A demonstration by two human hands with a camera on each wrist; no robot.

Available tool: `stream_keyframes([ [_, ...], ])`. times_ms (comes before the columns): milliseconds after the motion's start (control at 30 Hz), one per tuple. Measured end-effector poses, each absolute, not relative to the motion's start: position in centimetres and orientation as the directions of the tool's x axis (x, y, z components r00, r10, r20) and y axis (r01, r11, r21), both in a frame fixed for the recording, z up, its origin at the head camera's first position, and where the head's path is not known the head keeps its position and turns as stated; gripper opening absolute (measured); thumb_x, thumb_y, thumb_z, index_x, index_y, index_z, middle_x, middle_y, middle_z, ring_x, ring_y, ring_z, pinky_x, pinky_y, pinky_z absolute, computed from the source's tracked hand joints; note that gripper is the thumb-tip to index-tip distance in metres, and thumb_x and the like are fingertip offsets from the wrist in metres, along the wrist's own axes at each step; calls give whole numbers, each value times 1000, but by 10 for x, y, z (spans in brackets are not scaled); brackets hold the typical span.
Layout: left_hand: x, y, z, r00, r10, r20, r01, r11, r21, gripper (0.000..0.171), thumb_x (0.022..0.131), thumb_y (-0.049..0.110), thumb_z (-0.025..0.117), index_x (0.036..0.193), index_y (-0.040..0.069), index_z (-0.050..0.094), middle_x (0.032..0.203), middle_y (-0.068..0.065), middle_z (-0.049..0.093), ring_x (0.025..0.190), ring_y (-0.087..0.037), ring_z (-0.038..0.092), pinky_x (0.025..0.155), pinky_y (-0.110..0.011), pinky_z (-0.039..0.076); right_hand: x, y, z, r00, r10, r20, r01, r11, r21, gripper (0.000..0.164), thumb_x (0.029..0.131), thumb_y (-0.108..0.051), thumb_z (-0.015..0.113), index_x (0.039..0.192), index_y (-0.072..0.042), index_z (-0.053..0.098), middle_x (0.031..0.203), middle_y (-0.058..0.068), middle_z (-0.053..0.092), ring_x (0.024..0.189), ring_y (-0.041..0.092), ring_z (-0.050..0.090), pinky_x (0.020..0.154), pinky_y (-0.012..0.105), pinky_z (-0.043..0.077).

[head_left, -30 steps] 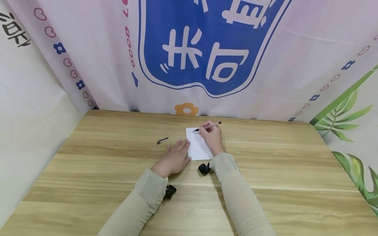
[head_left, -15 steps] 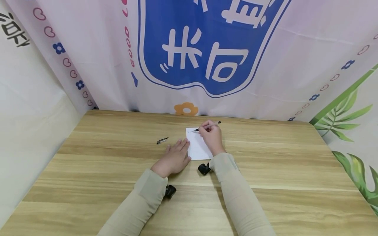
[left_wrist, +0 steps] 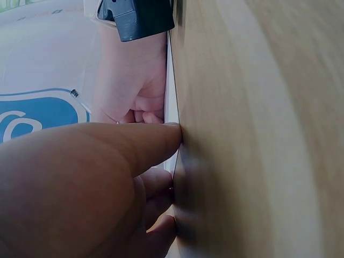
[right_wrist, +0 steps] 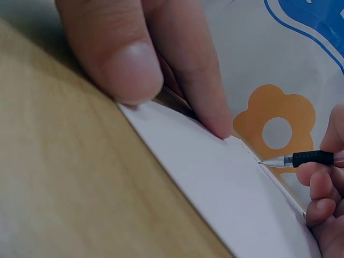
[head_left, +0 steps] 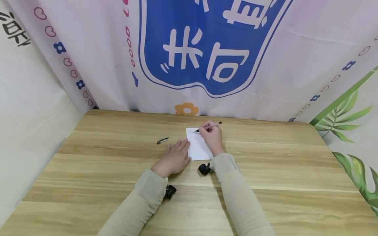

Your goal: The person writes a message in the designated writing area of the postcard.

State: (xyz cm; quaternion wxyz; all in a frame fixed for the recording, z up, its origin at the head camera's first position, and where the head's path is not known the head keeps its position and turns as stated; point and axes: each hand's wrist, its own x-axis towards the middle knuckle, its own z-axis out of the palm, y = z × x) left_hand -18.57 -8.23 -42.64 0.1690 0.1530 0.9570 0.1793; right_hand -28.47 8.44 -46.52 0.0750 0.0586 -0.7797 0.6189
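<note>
A small white sheet of paper (head_left: 198, 149) lies on the wooden table, with a short line of faint marks near its top left. My right hand (head_left: 212, 137) pinches a pen (head_left: 213, 125) with a clear barrel and black grip; in the right wrist view the pen's tip (right_wrist: 263, 163) meets the paper near its far edge. Fingers of my left hand (head_left: 174, 159) are straight and press the paper's left edge. In the left wrist view the left thumb (left_wrist: 156, 141) touches the edge of the sheet. Left of the paper lies a black pen cap (head_left: 162, 141).
The wooden table (head_left: 103, 170) reaches back to a printed curtain (head_left: 115, 88) with a blue sign and an orange flower. Black wrist cameras sit under both cuffs, the right one (head_left: 204, 169) just below the paper's near edge.
The pen tip has shifted very slightly to the right, and the row of marks on the paper has grown a little. My left hand and the pen cap have stayed put.
</note>
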Motion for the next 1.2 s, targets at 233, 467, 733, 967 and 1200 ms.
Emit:
stream_keyframes([
  [233,-186,-83,-429,-897,353,-266,234,890,392,66,109,33,45,162,3,18,170,-11,9,156,-32,5,121,-63,9,-285,84,-466,-980,5,200,-194,236,-952,4,90,-7,62,88,-4,64,84,9,65,70,18,62,60,23,52],
  [467,-186,-83,-428,-898,352,-264,233,890,393,66,109,33,45,161,2,18,169,-11,9,156,-32,5,121,-63,8,-286,83,-465,-981,1,192,-186,245,-951,5,90,-6,62,89,-4,66,87,9,65,71,17,62,62,22,52],
  [733,-184,-83,-425,-897,351,-268,225,885,407,66,109,32,45,161,2,19,169,-12,9,156,-33,5,121,-63,8,-286,82,-466,-981,-10,194,-192,230,-954,4,90,-6,62,88,-3,65,82,8,65,70,16,62,61,22,51],
  [967,-184,-83,-426,-896,351,-271,227,888,399,66,109,33,45,161,2,18,169,-12,9,156,-32,5,121,-62,8,-285,82,-466,-981,-8,192,-187,253,-949,5,91,-7,62,88,-4,66,82,7,65,71,16,63,61,22,52],
  [1200,-186,-82,-426,-898,346,-274,220,889,401,66,109,33,45,162,3,18,170,-11,9,156,-32,5,121,-63,7,-285,84,-465,-981,-3,196,-190,253,-949,8,91,-10,62,86,-6,67,80,8,67,70,18,63,61,25,52],
])
